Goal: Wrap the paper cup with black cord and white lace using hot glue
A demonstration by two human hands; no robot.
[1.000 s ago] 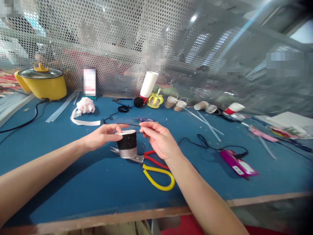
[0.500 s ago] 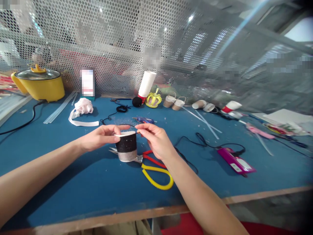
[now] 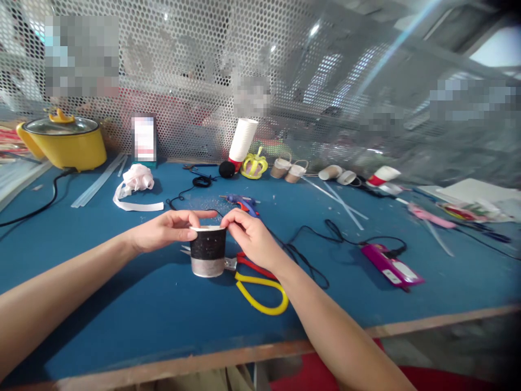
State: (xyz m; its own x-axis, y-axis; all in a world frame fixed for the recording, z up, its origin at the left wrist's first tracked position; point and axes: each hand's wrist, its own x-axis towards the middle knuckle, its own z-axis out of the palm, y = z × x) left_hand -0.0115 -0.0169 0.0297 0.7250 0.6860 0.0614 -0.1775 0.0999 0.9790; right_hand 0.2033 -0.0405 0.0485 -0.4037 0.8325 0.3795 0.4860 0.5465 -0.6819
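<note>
Both the left hand (image 3: 171, 231) and right hand (image 3: 246, 236) are pinching the rim of a light, crushable-looking paper cup (image 3: 208, 251), standing mid-tabletop (image 3: 122, 304) just left of the scissors (image 3: 256, 279).

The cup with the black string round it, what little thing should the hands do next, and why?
Probably press the string down at the rim and wind one more turn. The cup is black on top but bare grey near its base. The left hand steadies the rim; the right hand pinches at the rim's other side. The scissors lie just behind.
</note>
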